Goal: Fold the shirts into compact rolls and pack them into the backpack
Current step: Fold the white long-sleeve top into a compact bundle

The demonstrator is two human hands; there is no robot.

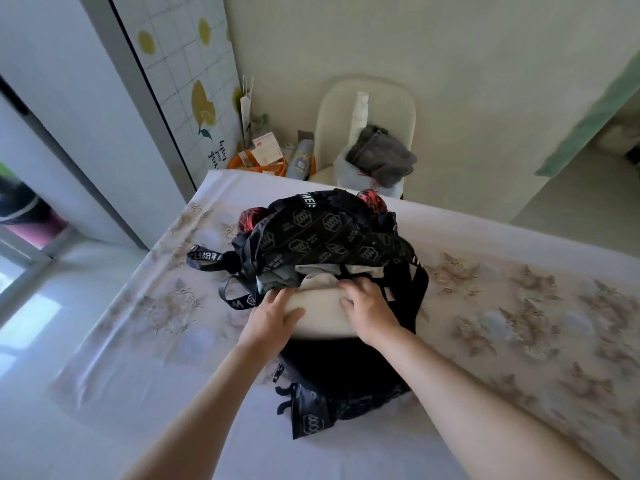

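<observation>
Black backpack [339, 368] on floral bedsheet [519, 306], mouth open. White shirt roll [322, 315] in mouth; left hand [273, 317] presses flat, right hand [369, 306] curls fingers over it. Cream chair [377, 98], grey garment [381, 157] beyond, by wall.

Backpack [332, 237]: black, with a repeating pale grey hexagon-logo print on the far flap; the near body is plain black.
Backpack strap [207, 259]: black with white block lettering.
Near shirt roll [322, 313]: plain cream.
Left shirt roll [277, 278]: muted grey-green.
Far shirt roll [360, 270]: white.
Fabric behind the backpack [251, 218]: red and black pattern, too blurred to read.
Bed sheet [502, 306]: pale lilac-white with beige-brown flower sprays and faint blue-grey blooms.
Chair [332, 112]: cream.
Garment on the chair [381, 154]: dark grey.
Wardrobe door [180, 64]: white with a thin grey grid, yellow lemons, a green leaf and dark lettering.
Curtain [588, 116], far right: mint green.
Container [239, 162], far left: orange.
</observation>
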